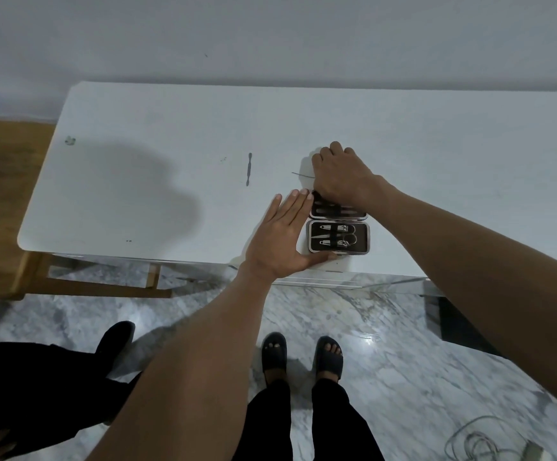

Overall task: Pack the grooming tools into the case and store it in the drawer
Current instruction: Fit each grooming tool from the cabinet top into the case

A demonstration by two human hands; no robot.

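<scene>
A small black grooming case [339, 236] lies open near the front edge of the white table [170, 128]. Its near half holds nail clippers and small scissors. My right hand [340, 176] rests curled over the far half of the case, hiding most of it; I cannot tell whether it holds anything. My left hand [280, 239] lies flat with fingers spread, pressed against the case's left side. A slim dark metal tool [248, 169] lies loose on the table to the left. A thin needle-like tool [302, 175] pokes out by my right hand.
A drawer front [323, 277] shows under the table edge below the case. A wooden bench [7, 194] stands to the left. Another person's dark-clothed leg and shoe [71, 367] are at lower left. My sandalled feet stand on marble floor; a cable [479, 440] lies at lower right.
</scene>
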